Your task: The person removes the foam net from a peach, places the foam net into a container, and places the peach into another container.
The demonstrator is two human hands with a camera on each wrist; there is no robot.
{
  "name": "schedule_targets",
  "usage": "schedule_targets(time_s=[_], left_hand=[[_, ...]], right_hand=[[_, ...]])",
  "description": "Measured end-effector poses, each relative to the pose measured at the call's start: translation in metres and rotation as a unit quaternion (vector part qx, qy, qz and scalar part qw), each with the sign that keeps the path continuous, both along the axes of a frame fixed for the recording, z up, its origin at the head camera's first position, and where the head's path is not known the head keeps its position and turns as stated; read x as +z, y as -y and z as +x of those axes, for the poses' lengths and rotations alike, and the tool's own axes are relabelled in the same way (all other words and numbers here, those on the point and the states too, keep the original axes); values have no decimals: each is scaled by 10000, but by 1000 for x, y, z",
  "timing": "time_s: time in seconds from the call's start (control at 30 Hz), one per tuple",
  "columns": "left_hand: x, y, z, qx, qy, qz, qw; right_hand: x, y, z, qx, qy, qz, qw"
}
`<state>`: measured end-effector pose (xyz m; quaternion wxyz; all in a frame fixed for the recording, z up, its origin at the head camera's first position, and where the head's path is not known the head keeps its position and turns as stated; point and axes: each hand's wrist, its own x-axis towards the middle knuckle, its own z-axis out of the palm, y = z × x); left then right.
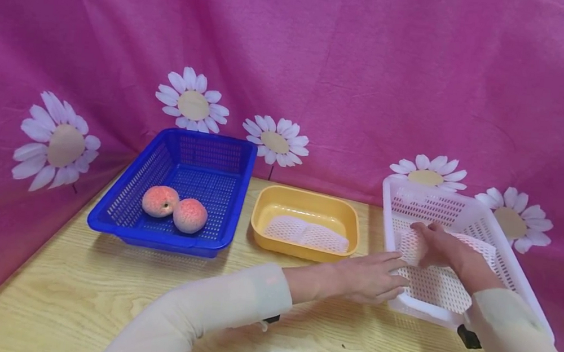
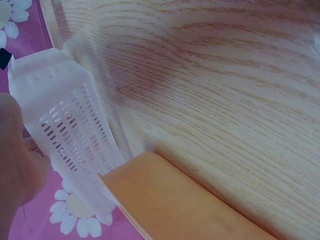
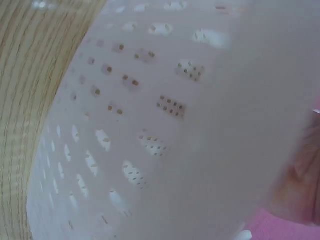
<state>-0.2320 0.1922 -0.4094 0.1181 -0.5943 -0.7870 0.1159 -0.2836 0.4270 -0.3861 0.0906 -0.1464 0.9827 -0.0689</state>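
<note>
My right hand (image 1: 440,248) reaches into the white plastic basket (image 1: 513,263) on the right. Its fingers are bent over a white foam net sleeve (image 1: 479,247), gripping it above the basket floor; part of the net is hidden behind the hand. At the basket's near left rim, my left hand (image 1: 371,278) has its fingers stretched out, tips right at the edge. The perforated wall of the basket (image 2: 70,130) fills much of the left wrist view's left side. More white foam netting (image 1: 307,234) lies in the yellow tray (image 1: 310,197).
A blue basket (image 1: 125,181) on the left holds two peaches (image 1: 190,216), side by side. The yellow tray stands between the two baskets on the wooden table (image 1: 336,351). Behind them hangs a pink cloth (image 1: 332,79) with daisies, close to the baskets' far ends.
</note>
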Motion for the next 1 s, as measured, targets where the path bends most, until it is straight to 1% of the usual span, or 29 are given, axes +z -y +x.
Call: schedule_targets(time_s=[0.07, 0.1, 0.23, 0.33, 0.5, 0.67, 0.73, 0.87, 0.93, 1.0], left_hand=[[1, 0, 0, 32, 22, -21, 10000], [1, 0, 0, 44, 27, -22, 10000], [1, 1, -1, 117, 71, -59, 9999], [1, 0, -1, 139, 124, -31, 9998], [0, 0, -1, 137, 118, 8, 9998], [2, 0, 1, 271, 212, -72, 9994], [2, -1, 1, 244, 190, -58, 9995], [0, -1, 0, 116, 62, 2, 9999], [-1, -1, 0, 63, 45, 36, 10000], [-1, -1, -1, 49, 39, 50, 10000]], right_hand=[[0, 3, 0, 76, 46, -49, 9999], [0, 5, -1, 178, 18, -18, 9998], [0, 9, 0, 363, 9, 45, 9993], [0, 10, 3, 481, -85, 93, 9988], [-1, 8, 5, 483, -271, 123, 9984], [-4, 1, 5, 468, -374, 74, 9982], [-6, -1, 5, 603, -500, 66, 9969], [-5, -5, 6, 933, -889, -9, 9917], [-3, -6, 5, 1009, -1005, -59, 9898], [-1, -6, 4, 952, -1038, -57, 9900]])
